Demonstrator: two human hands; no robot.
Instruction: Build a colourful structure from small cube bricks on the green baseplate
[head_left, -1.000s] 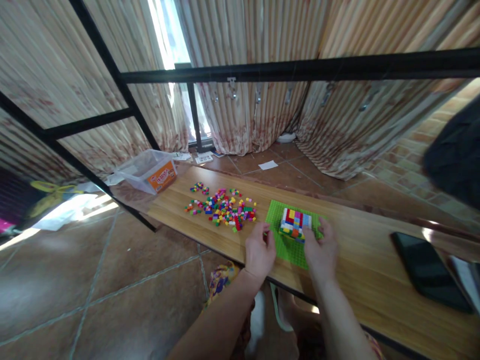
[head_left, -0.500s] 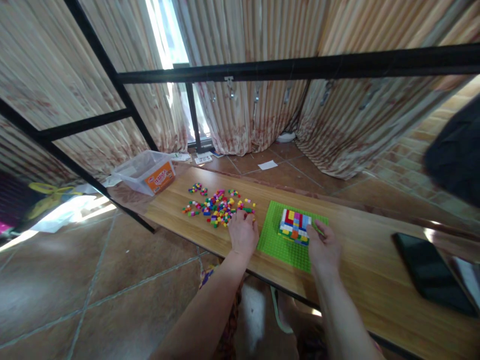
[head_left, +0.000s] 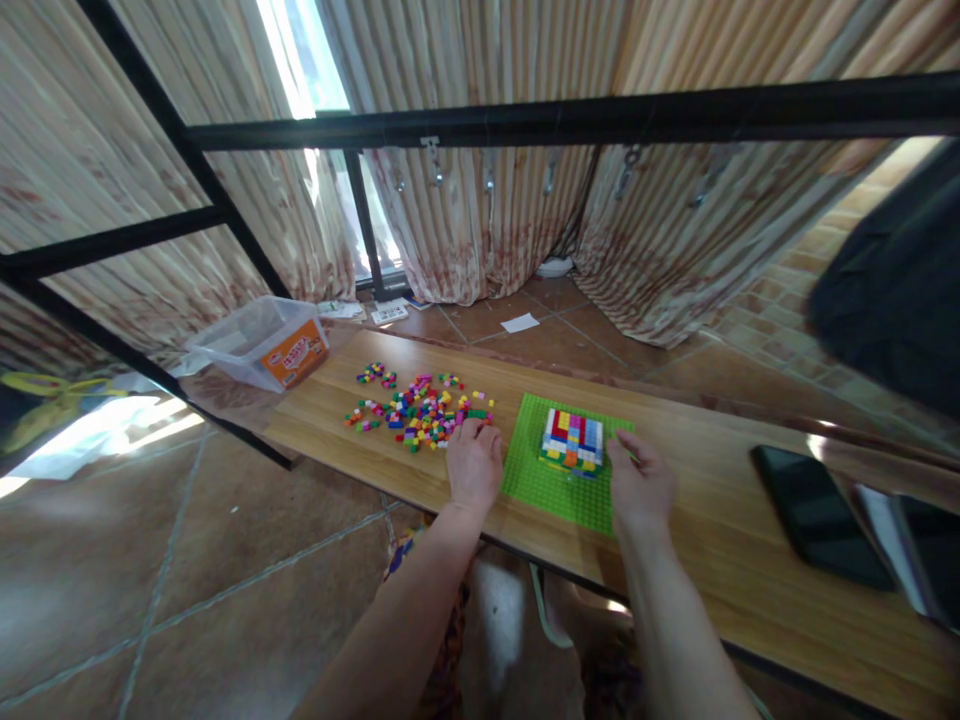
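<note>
My left hand (head_left: 475,465) is at the near right edge of a pile of small coloured toy bricks (head_left: 424,408), its fingers curled down and closed. Whatever may be under its fingertips is hidden. My right hand (head_left: 641,475) is over the right edge of a green studded baseplate (head_left: 521,460), thumb and fingers bent towards each other; what they may hold is too small to make out. Between my hands, a layered block of toy bricks (head_left: 572,440) in white, red, yellow, blue and orange stands on the baseplate, just left of my right thumb.
A clear plastic box (head_left: 262,340) with an orange label stands at the bench's far left end. A dark phone-like slab (head_left: 821,515) lies on the wooden bench (head_left: 705,500) at right, beside another dark object. A black metal bar (head_left: 480,128) crosses above.
The whole view has shifted, so everything appears further left. My right hand has moved slightly right, away from the brick block. My left hand stays at the pile's edge.
</note>
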